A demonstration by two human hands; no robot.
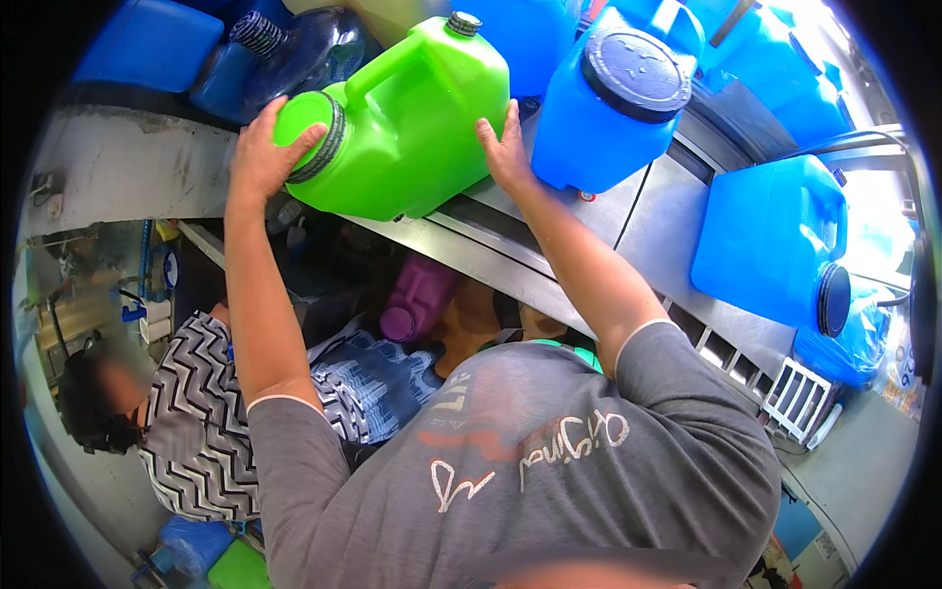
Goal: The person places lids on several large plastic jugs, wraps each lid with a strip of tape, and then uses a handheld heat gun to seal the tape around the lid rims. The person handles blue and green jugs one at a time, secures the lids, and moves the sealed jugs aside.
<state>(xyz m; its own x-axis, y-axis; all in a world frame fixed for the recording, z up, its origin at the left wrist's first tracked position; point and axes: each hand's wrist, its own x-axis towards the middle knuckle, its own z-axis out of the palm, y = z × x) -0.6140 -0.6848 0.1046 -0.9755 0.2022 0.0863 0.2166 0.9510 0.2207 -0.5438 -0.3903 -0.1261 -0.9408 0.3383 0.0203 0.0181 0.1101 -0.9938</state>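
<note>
A bright green plastic water jug lies tilted between my two hands at the steel counter's edge, its wide capped end toward the left. My left hand is spread around the green screw cap with its black ring, thumb pressed on top. Against the jug's opposite end, the base, my right hand is braced with the fingers pointing up. The jug's handle and small black-ringed cap face up and away from me. Right of my right hand, a blue jug with a wide dark lid stands on the counter.
Another blue jug lies over on the counter at the right. More blue containers crowd the back. Below the counter is a purple jug. A person in a zigzag-patterned top is close at my left.
</note>
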